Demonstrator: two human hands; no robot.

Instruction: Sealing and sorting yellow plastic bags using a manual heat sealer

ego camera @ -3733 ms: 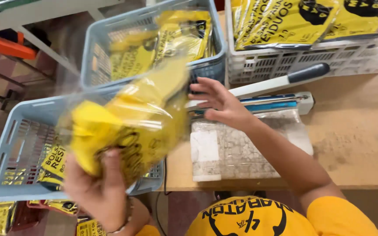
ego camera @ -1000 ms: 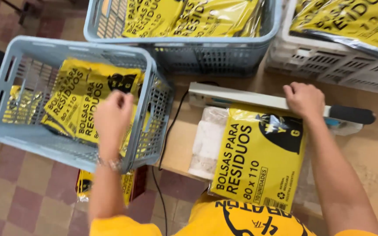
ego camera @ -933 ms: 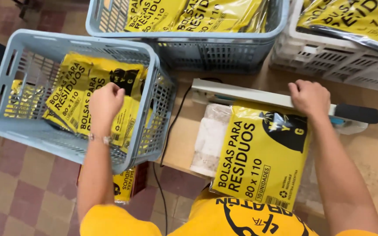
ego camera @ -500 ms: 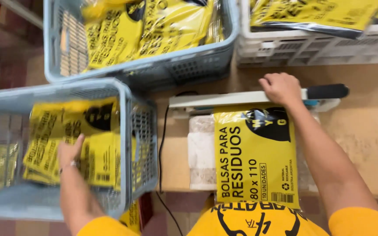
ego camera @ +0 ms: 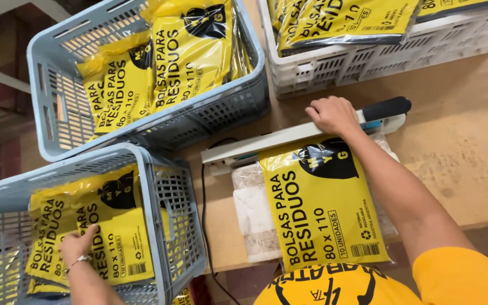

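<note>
My right hand [ego camera: 332, 114] presses down on the white arm of a heat sealer [ego camera: 266, 144] with a black handle; its fingers are curled over the arm. Under that arm lies the top edge of a yellow printed plastic packet [ego camera: 320, 212], flat on a white pad on the wooden table. My left hand [ego camera: 78, 244] rests, fingers apart, on another yellow packet [ego camera: 105, 226] inside the grey crate [ego camera: 165, 226] at lower left. It grips nothing that I can see.
A second grey crate [ego camera: 238, 107] behind holds several yellow packets. A white crate [ego camera: 391, 53] at the back right holds more. The sealer's black cable [ego camera: 203, 226] runs down the table's left edge. Bare wooden tabletop [ego camera: 458, 152] lies to the right.
My left hand has carried a packet into the lower-left crate and settled on it. My right hand stays pressed on the sealer arm. The camera has shifted.
</note>
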